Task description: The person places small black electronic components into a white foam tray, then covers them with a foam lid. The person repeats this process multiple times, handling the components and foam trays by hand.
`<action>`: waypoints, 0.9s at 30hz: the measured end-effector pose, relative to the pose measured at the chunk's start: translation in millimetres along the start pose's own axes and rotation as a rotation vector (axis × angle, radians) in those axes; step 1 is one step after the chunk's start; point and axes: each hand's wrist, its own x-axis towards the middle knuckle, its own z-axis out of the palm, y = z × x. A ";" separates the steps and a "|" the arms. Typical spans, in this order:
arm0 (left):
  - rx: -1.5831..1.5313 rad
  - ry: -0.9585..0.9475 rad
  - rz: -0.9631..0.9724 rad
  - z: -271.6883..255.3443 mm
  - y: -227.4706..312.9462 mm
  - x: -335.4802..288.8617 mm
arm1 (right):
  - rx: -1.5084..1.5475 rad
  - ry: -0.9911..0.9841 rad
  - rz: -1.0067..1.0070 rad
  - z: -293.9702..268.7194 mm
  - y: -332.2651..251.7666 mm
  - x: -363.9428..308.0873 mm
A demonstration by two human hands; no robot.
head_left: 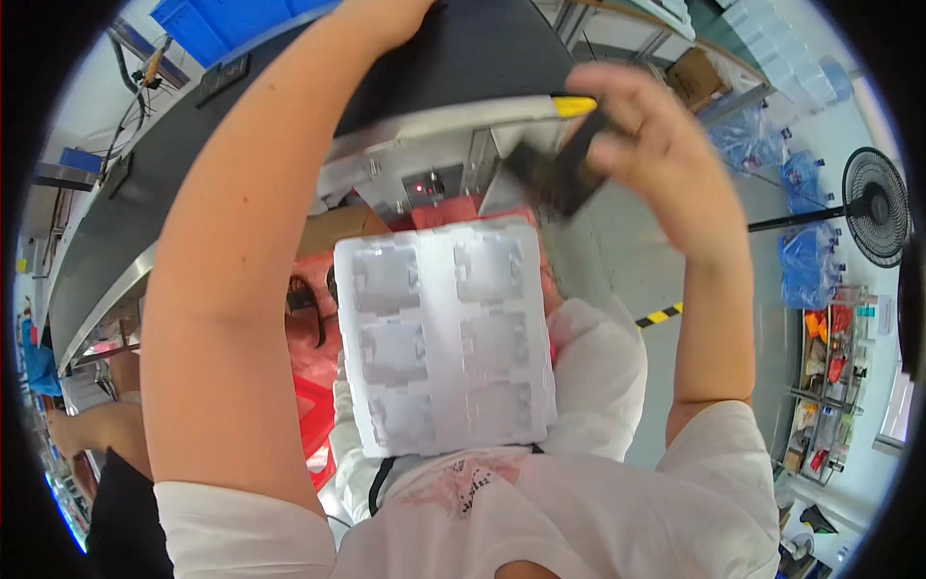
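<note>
My right hand [651,145] is raised at the upper right, its fingers bent round a black angular piece [564,174]. Motion smears both, so the exact kind of that piece does not show. My left arm reaches over the dark worktop [473,48], and the left hand [391,17] runs into the top edge of the picture with its fingers hidden. On my lap lies a white moulded plastic tray [440,338] with two columns of square recesses. No parts show in those recesses.
A blue bin [227,29] stands on the worktop's far left. Below its edge are red plastic [313,386] and a cardboard box [338,230]. To the right are a black fan [876,207], bagged blue water bottles [808,261] and shelving. Another person's arm [96,425] is at left.
</note>
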 end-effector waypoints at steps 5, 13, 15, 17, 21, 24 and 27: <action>-0.053 0.125 0.096 -41.6 15.9 -19.7 | -0.083 -0.161 0.452 51.5 87.7 -49.9; -0.954 0.183 -0.088 -98.1 20.5 -119.4 | -0.231 0.196 0.265 81.2 186.5 -56.8; -1.202 0.144 -0.109 -72.3 15.7 -160.2 | -0.503 0.134 0.046 78.5 196.3 -56.4; -1.219 -0.016 -0.232 -65.6 25.9 -199.7 | -0.723 0.097 -0.075 80.4 194.1 -56.2; -1.395 -0.196 -0.469 28.9 25.0 -257.8 | -0.890 0.108 -0.151 90.8 177.9 -58.4; -1.425 -0.165 -0.508 107.6 31.8 -287.5 | -0.822 0.133 -0.156 98.6 158.2 -67.7; -1.250 -0.155 -0.543 126.4 36.6 -294.3 | -0.679 0.077 -0.157 93.6 128.3 -73.5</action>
